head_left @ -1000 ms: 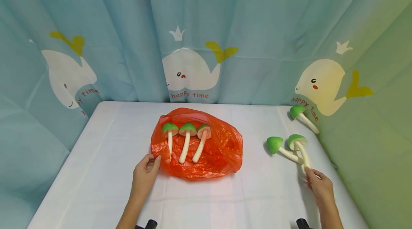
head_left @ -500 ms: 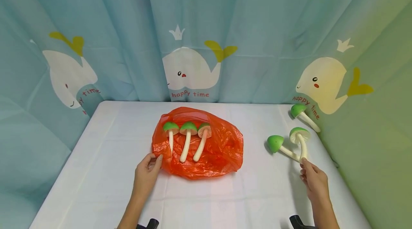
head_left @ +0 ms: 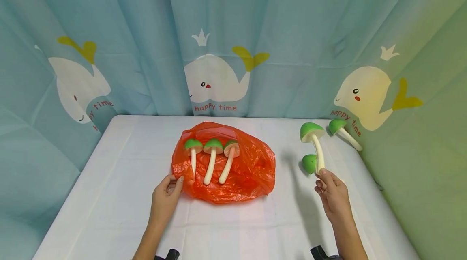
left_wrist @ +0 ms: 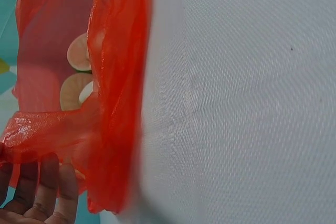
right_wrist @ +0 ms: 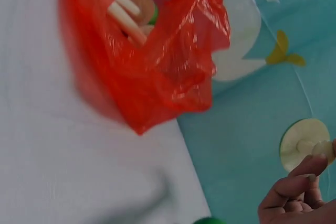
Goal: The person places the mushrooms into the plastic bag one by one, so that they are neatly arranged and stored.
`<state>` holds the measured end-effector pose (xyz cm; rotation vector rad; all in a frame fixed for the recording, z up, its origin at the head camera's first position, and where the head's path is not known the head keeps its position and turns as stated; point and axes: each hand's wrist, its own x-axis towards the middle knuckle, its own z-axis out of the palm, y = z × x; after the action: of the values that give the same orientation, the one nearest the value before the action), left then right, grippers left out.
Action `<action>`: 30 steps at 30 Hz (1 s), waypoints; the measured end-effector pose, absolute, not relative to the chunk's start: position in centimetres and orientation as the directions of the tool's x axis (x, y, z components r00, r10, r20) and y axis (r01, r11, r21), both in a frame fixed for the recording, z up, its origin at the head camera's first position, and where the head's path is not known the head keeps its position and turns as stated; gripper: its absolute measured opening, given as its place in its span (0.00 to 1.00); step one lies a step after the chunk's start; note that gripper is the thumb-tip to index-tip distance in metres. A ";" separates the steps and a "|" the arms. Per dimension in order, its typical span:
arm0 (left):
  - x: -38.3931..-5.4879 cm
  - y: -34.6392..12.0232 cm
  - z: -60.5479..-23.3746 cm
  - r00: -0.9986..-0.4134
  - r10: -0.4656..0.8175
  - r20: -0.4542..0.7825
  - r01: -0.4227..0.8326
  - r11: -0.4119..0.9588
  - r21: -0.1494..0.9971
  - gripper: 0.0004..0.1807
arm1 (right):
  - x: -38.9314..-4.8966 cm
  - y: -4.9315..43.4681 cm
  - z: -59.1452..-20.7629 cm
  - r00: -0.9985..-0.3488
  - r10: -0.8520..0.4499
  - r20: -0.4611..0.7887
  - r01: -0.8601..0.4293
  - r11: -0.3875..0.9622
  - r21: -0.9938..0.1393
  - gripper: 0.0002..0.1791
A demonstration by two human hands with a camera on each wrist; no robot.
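Observation:
A red plastic bag (head_left: 251,170) lies on the table, its mouth spread. Inside it, three toy mushrooms (head_left: 211,162) with green caps and white stems lie side by side. My left hand (head_left: 166,197) pinches the bag's near left edge; in the left wrist view its fingers (left_wrist: 47,182) sit under the red film. My right hand (head_left: 333,195) pinches the stem end of another green-capped mushroom (head_left: 316,146), held up above the table with its cap away from me. In the right wrist view the cap's pale underside (right_wrist: 302,142) shows beyond the fingertips.
Behind the held one, a mushroom (head_left: 309,164) lies on the table, its stem mostly hidden. Another mushroom (head_left: 344,134) lies at the far right corner by the curtain. Blue curtains (head_left: 292,29) with whale prints hang along the white table's (head_left: 109,195) back and sides.
My right hand has lifted the pinched mushroom off the table and carried it left, across the one lying beside it. My left hand keeps its place at the bag's edge.

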<state>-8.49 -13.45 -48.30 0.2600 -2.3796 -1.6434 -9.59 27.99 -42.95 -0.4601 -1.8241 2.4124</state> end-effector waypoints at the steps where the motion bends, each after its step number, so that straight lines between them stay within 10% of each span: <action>1: -8.5 -13.4 -48.3 -0.956 -0.278 0.097 -0.008 0.353 0.936 0.11 | -9.6 27.6 -42.9 -0.959 0.233 -0.162 0.088 -0.297 -0.951 0.07; 30: -8.4 -13.5 -48.4 -0.949 -0.297 0.106 -0.014 0.374 0.927 0.10 | -8.5 16.4 -42.3 -0.998 -0.067 0.003 0.001 -0.045 -0.999 0.08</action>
<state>-8.41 -13.51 -48.45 0.2756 -2.3819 -1.6033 -8.48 16.35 -42.32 0.0763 -2.2018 2.3043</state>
